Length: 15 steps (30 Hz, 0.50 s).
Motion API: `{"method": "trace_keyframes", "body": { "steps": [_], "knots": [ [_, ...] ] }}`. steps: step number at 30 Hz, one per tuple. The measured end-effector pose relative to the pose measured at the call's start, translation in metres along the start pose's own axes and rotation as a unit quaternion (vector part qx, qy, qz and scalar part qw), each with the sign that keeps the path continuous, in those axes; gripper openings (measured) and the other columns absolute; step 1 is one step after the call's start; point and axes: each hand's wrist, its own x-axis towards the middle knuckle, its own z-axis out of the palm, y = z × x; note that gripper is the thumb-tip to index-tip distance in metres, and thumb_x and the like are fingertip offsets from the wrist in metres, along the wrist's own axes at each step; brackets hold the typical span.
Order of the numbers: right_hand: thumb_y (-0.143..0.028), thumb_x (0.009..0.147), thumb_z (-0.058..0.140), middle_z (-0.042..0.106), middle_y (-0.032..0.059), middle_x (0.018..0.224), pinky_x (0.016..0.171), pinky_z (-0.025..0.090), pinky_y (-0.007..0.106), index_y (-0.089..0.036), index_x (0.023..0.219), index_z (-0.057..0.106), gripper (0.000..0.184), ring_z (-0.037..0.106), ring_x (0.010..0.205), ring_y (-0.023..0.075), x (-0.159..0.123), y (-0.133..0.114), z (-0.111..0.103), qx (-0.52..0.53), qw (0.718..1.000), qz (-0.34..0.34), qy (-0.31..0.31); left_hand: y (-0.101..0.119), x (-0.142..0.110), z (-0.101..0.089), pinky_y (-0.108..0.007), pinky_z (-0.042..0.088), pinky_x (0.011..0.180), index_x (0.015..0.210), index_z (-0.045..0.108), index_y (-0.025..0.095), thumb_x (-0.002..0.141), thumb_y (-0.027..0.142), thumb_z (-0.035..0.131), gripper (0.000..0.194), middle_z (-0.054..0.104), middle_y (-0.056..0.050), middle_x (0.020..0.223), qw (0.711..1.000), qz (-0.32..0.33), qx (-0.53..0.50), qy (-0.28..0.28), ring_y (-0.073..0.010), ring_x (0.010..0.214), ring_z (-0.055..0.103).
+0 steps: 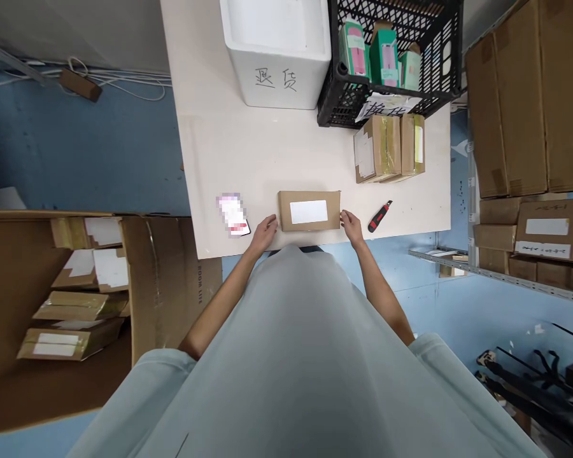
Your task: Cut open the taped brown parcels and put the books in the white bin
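A small brown cardboard box [286, 224] lies flat near the front edge of the white table, a blank-looking white label [309, 212] on its top. My left hand [265, 233] is just off the box's left end, its fingers loosely bent and slightly apart. At the opposite end, my right hand [352, 227] has its fingertips right by the box's right edge; whether they touch it is hard to tell. Neither hand grips anything. To the right lies a red and black box cutter [380, 216]. A phone [233, 215], its screen blurred out, lies to the left.
Two taped boxes [386, 147] stand behind on the table [267, 146]. Farther back are a white bin [279, 76] and a black crate [344, 111] holding green packages. A large open carton [162, 280] with several parcels stands at left. Shelved boxes [549, 229] are at right.
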Motion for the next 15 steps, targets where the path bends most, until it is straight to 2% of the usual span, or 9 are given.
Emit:
{"method": "trace_keyframes", "body": {
  "steps": [4,7,10,12,15],
  "knots": [
    [-0.071,0.101,0.058,0.082,0.0168,0.142,0.115,0.063,0.058,-0.020,0.140,0.078,0.067,0.076,0.132,0.0339,-0.021,0.012,-0.001,0.023,0.999,0.047,-0.006,-0.011,-0.017,-0.003,-0.054,0.050,0.133,0.157,0.068,0.019,0.093,0.033,0.070,0.066,0.063,-0.017,0.170,1.000,-0.017,0.020,0.005,-0.0347,0.150,0.067],
    [-0.060,0.095,0.069,0.079,0.0123,0.150,0.126,0.056,0.056,-0.023,0.144,0.079,0.062,0.072,0.143,0.0339,-0.032,0.010,0.002,0.048,0.997,0.041,-0.038,-0.010,-0.020,0.004,-0.054,0.054,0.129,0.158,0.068,0.020,0.088,0.028,0.072,0.070,0.063,-0.016,0.170,1.000,-0.015,0.021,-0.002,-0.0349,0.145,0.070],
    [-0.053,0.091,0.073,0.077,0.0094,0.154,0.133,0.049,0.055,-0.023,0.151,0.076,0.067,0.068,0.150,0.0345,-0.036,0.003,0.004,0.086,0.994,0.024,-0.065,-0.006,-0.017,0.013,-0.054,0.057,0.126,0.153,0.072,0.020,0.084,0.026,0.073,0.069,0.071,-0.015,0.160,1.000,-0.001,0.025,0.005,-0.0348,0.143,0.072],
    [-0.055,0.090,0.075,0.078,0.0100,0.152,0.134,0.048,0.056,-0.022,0.154,0.075,0.072,0.066,0.152,0.0349,-0.033,-0.002,0.002,0.099,0.993,0.017,-0.068,-0.001,-0.016,0.017,-0.053,0.058,0.124,0.148,0.075,0.019,0.084,0.027,0.074,0.065,0.075,-0.016,0.152,0.999,0.012,0.035,0.019,-0.0346,0.139,0.073],
    [-0.066,0.091,0.076,0.077,0.0119,0.149,0.127,0.055,0.056,-0.024,0.154,0.075,0.075,0.067,0.149,0.0351,-0.023,-0.012,-0.008,0.091,0.994,0.007,-0.054,0.012,-0.017,0.017,-0.052,0.060,0.121,0.144,0.078,0.019,0.087,0.032,0.076,0.058,0.076,-0.015,0.143,0.997,0.047,0.045,0.050,-0.0325,0.133,0.074]
  ]
}}
